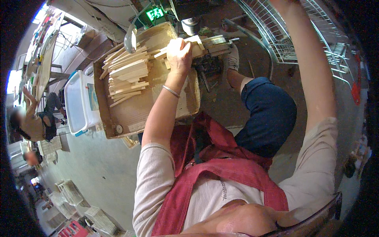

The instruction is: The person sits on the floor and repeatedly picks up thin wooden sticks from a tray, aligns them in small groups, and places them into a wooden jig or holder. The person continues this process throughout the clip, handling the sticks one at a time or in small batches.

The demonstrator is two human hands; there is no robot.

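My left hand (179,55) is closed, knuckles up, around a pale wooden strip (161,54) at the far right corner of a shallow worn tray. Beside it, more wood pieces (196,42) lie on a small dark metal machine (208,65). A loose stack of thin wooden strips (128,73) fills the tray's left half. Far forward and to the right, my right hand (286,3) reaches over a wire cart (276,35). The picture's upper edge cuts that hand off, so its fingers and anything in them are hidden.
The worn tray (158,112) stands ahead of my lap. A lamp (130,39) hangs over its far edge. To its left is a clear plastic bin (77,102). Another person (35,122) sits farther left. White crates (98,219) stand on the floor at lower left.
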